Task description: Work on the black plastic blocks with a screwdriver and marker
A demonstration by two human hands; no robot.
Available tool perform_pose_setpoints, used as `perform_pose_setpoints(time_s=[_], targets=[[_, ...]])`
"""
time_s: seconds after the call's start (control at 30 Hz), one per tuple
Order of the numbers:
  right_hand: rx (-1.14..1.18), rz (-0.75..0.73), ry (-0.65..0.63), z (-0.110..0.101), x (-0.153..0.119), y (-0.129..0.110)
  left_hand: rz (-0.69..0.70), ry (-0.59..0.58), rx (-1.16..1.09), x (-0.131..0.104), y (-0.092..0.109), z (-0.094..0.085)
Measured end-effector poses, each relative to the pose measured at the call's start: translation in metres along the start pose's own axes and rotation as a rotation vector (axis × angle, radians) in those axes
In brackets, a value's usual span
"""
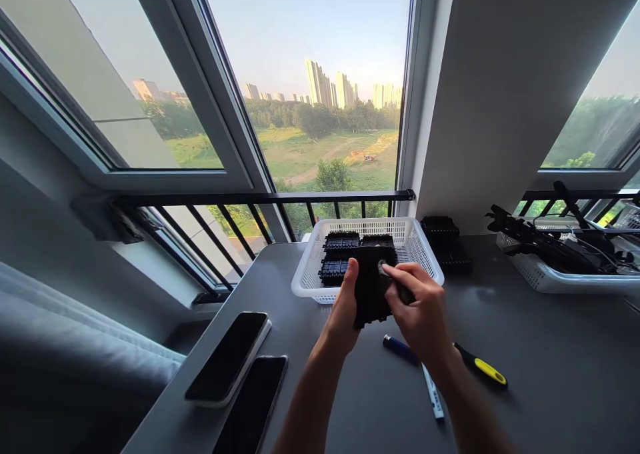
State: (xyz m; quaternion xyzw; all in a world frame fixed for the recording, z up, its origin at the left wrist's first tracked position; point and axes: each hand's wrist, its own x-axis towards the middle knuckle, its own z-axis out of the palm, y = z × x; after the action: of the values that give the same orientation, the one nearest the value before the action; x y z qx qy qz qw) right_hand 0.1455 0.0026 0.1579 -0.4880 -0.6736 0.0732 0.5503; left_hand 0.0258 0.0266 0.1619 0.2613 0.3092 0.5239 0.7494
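My left hand (345,304) grips a flat black plastic part (368,287) along its left side, thumb on the near face. The part is tilted up in front of a white basket (309,282), and its lower edge looks ridged. My right hand (420,301) is closed, pinching a small greyish wad (383,269) against the part's face; its kind is hard to make out. Something dark shows under the right fingers, mostly hidden. Inside the basket lie several black ridged parts (341,241) like the one I hold.
Two phones (229,355) lie at the left. Below my right hand are a dark blue lighter-like object (400,349), a white pen-like stick (433,394) and a black-and-yellow handle (487,370). More black parts (447,247) are stacked right of the basket. Another basket (565,282) holds black pieces and wires.
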Motion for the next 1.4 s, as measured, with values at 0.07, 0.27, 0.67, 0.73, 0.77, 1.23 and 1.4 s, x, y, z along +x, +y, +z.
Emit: perform_pose_setpoints(time_s=[0.07, 0.27, 0.67, 0.73, 0.77, 1.23, 1.4], targets=[[-0.026, -0.021, 0.028, 0.0, 0.001, 0.003, -0.02, -0.026, 0.026, -0.001, -0.002, 0.001], [-0.009, -0.032, -0.191, 0.004, -0.002, 0.004, 0.002, 0.053, -0.043, 0.002, -0.003, 0.0], [-0.141, -0.072, -0.488, 0.006, -0.009, -0.005, 0.136, 0.193, -0.192, 0.012, 0.0, 0.0], [-0.156, -0.056, -0.511, 0.006, -0.009, -0.008, 0.151, 0.193, -0.186, 0.013, 0.001, -0.001], [-0.154, -0.044, -0.525, 0.005, -0.01, -0.009, 0.164, 0.194, -0.181, 0.013, 0.001, -0.003], [0.117, 0.031, -0.23, -0.003, -0.003, -0.011, 0.041, 0.037, -0.132, 0.004, -0.007, 0.003], [0.112, 0.052, -0.421, 0.002, -0.008, -0.021, 0.149, 0.071, -0.233, 0.005, -0.005, 0.004]])
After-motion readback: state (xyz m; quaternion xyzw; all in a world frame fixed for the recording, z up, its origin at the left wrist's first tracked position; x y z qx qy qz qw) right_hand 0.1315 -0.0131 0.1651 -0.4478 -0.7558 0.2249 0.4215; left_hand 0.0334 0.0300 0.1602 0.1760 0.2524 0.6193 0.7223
